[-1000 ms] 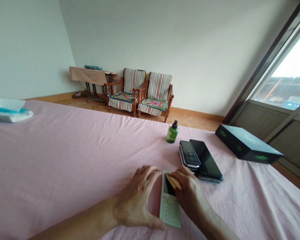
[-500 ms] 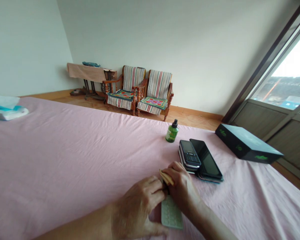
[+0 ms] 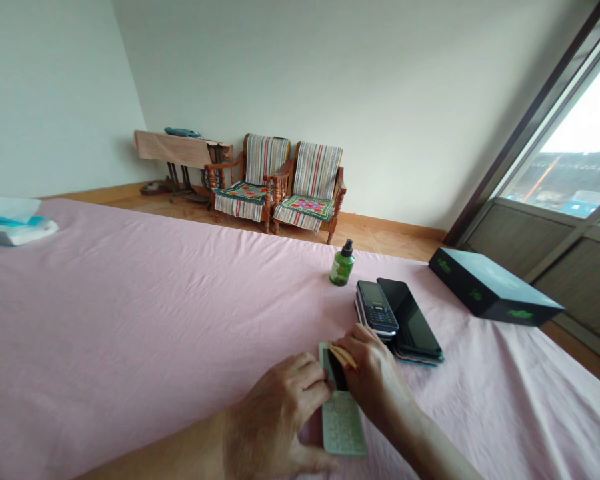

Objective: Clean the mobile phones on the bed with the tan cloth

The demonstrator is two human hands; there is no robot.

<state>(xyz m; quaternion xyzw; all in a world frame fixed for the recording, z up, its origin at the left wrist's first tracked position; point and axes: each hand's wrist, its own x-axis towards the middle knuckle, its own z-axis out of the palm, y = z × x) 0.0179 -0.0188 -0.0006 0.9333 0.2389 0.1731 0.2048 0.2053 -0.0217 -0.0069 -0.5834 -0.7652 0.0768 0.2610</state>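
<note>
A pale green keypad phone (image 3: 341,419) lies on the pink cloth (image 3: 145,313) near the front edge. My left hand (image 3: 275,420) curls round its left side, with the fingers on the edge and the thumb at the bottom. My right hand (image 3: 373,380) rests over the phone's screen and pinches a small tan cloth or pad (image 3: 343,355) against it. Both hands have their fingers closed.
A dark keypad phone (image 3: 377,308) lies on stacked black smartphones (image 3: 414,327) just beyond my right hand. A small green bottle (image 3: 342,265) stands behind them. A black box (image 3: 490,287) sits at the right, a tissue pack (image 3: 10,223) at the far left. Two striped chairs (image 3: 285,187) stand by the wall.
My right hand has slid the tan pad back and forth over the phone's screen. My left hand's fingers have shifted nearer along the phone's left edge.
</note>
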